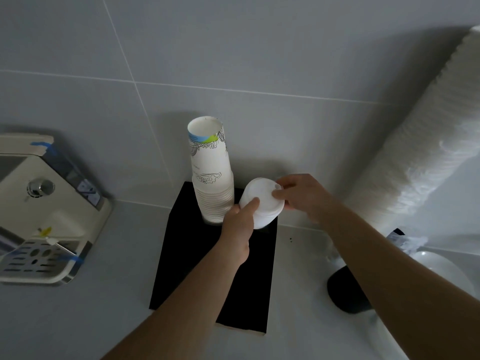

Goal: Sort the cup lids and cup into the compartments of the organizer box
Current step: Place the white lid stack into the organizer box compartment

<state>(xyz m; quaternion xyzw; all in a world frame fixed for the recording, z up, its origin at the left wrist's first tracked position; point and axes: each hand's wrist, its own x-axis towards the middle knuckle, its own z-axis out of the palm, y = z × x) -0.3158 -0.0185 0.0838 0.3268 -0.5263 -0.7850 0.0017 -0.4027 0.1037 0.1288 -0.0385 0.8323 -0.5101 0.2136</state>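
**Both hands on the lids**

Left hand [240, 222] and right hand [301, 196] both grip a small white stack of cup lids [261, 205], held just over the black organizer box [207, 268], right beside the stack of paper cups [211, 172] standing in it.

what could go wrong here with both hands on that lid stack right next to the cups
1. The cup stack stands tall and close beside the left hand; a nudge could topple it.
2. The lids are held tilted above the black organizer box, with the right hand in only a fingertip grip at the rim; loose lids might slide off.
3. The dim light hides the compartment under the lids, so they may land off target.
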